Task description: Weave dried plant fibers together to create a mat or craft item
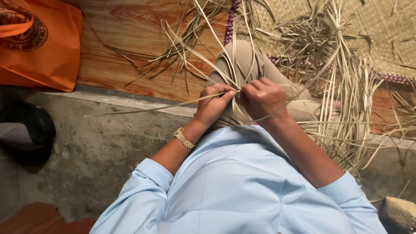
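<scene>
My left hand (pixel 213 104) at frame centre, fingers pinched on a long dried leaf strip (pixel 143 109), my right hand (pixel 263 99) just beside, fingers curled, gripping crossing strips (pixel 236 65), woven mat (pixel 381 39) upper right.

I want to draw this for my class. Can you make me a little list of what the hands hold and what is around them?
left hand: pinches thin dry leaf strips
right hand: grips the same strips, close beside the left hand
wrist: gold bracelet on the left arm
clothes: light blue shirt, tan trousers
behind: woven mat with loose strips on it
far left: orange bag
ground: wooden floor, concrete step
</scene>
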